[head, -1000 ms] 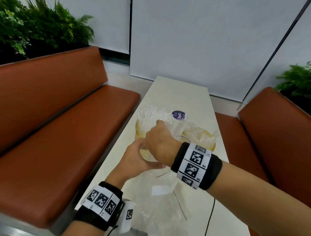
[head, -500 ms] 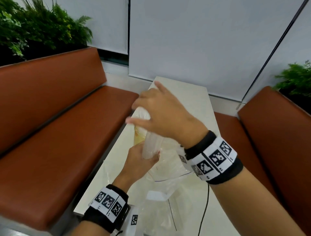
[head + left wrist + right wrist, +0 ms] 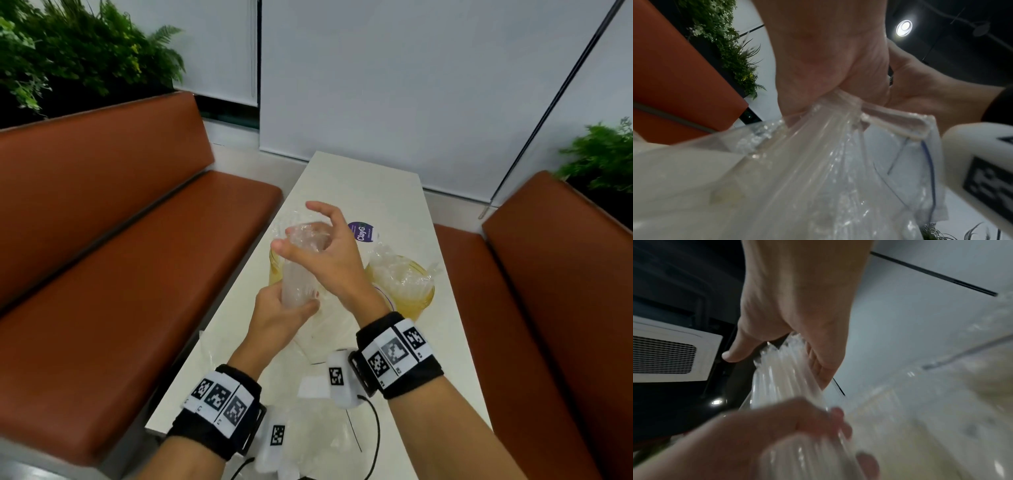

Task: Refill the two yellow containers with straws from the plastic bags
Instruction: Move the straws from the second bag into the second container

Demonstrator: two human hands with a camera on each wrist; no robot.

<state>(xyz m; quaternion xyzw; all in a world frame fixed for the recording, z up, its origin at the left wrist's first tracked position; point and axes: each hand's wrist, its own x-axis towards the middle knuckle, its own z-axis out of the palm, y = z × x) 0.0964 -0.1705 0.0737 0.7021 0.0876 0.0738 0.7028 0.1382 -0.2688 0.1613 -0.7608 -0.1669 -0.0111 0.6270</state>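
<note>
A bundle of clear straws [image 3: 298, 277] [image 3: 781, 373] stands nearly upright over the left yellow container [image 3: 275, 270], which it mostly hides. My left hand [image 3: 284, 318] [image 3: 777, 426] grips the bundle's lower part. A clear zip bag [image 3: 325, 339] [image 3: 838, 162] trails from that fist down to the table. My right hand [image 3: 325, 253] [image 3: 797, 296] cups the bundle's top, its fingers lying spread and loose along the straws and its thumb held clear. The right yellow container [image 3: 411, 301] holds several straws.
The narrow white table [image 3: 376, 185] runs between two brown benches [image 3: 137, 274] [image 3: 548, 291]. A second clear bag with a purple sticker [image 3: 361, 231] lies behind the containers. A black cable [image 3: 376, 428] and more crumpled plastic lie at the near end.
My right hand rose from the left container with the straw bundle's top, then sank a little and spread its fingers. The left hand kept its grip lower down.
</note>
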